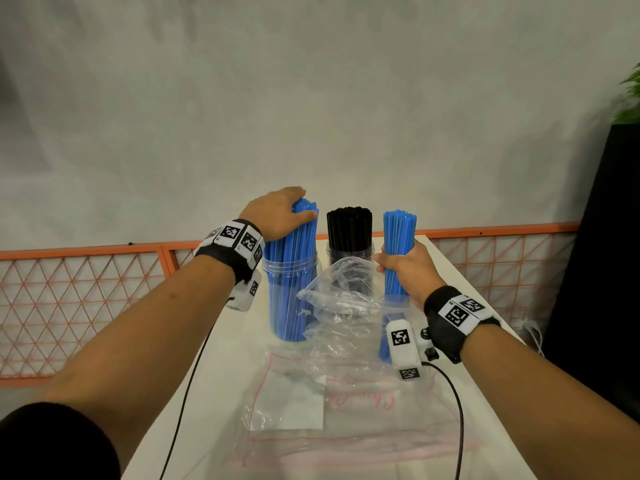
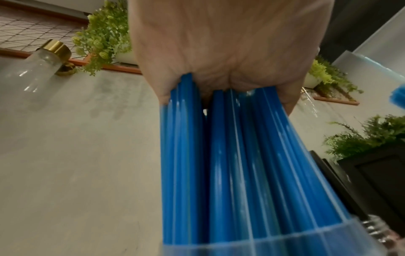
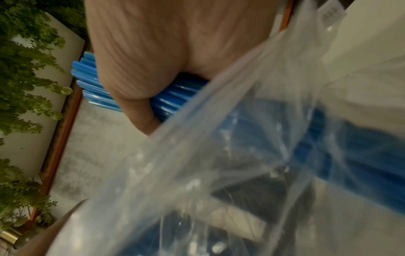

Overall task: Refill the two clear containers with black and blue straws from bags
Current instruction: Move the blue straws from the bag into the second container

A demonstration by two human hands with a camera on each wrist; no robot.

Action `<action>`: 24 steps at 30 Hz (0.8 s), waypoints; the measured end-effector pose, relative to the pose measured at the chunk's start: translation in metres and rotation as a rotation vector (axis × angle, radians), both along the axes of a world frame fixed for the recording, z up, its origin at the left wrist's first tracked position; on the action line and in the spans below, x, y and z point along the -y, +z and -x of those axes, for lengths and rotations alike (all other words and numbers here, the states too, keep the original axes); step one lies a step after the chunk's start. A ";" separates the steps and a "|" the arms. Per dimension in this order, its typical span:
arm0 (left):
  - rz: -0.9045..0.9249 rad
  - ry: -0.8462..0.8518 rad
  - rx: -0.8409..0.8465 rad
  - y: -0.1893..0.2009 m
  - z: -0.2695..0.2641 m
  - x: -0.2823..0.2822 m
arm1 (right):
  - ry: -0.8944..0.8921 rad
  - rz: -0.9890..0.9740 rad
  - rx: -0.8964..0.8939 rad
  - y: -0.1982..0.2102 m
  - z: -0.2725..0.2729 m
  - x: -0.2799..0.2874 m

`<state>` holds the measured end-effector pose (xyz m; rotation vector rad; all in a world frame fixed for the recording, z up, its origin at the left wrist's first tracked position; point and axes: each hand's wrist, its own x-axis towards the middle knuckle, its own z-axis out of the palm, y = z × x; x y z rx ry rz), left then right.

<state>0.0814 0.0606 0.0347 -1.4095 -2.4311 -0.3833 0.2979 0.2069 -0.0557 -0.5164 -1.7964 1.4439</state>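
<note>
Left hand [image 1: 277, 211] laid over tops of blue straws [image 1: 294, 271] standing in left clear container [image 1: 290, 299] on surface [image 1: 221, 344]; fingers [image 1: 304, 216] curled round straw tops. Second blue bundle [image 1: 398, 251] held upright by right hand [image 1: 408, 271], fingers wrapped round it, lower end inside clear bag [image 1: 346, 296]. Black straws [image 1: 349, 233] seated in rear container [image 1: 350, 254]. Flat bag [image 1: 346, 410] lying nearer on surface.
</note>
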 end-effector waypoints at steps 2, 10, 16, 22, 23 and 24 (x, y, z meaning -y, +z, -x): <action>-0.036 -0.027 -0.124 0.004 -0.011 0.002 | 0.018 0.002 -0.006 0.001 -0.004 0.001; -0.281 -0.364 0.595 -0.019 -0.094 -0.028 | 0.095 0.017 -0.041 0.006 -0.015 0.007; -0.308 -0.505 0.867 -0.045 -0.115 -0.044 | 0.083 0.005 0.003 0.007 -0.018 0.006; -0.417 -0.510 0.940 -0.049 -0.123 -0.052 | 0.097 -0.006 -0.015 0.006 -0.021 0.007; -0.422 -0.505 0.940 -0.049 -0.124 -0.053 | 0.103 -0.004 -0.034 0.005 -0.021 0.008; -0.420 -0.503 0.946 -0.048 -0.124 -0.053 | 0.105 0.001 -0.051 0.004 -0.022 0.009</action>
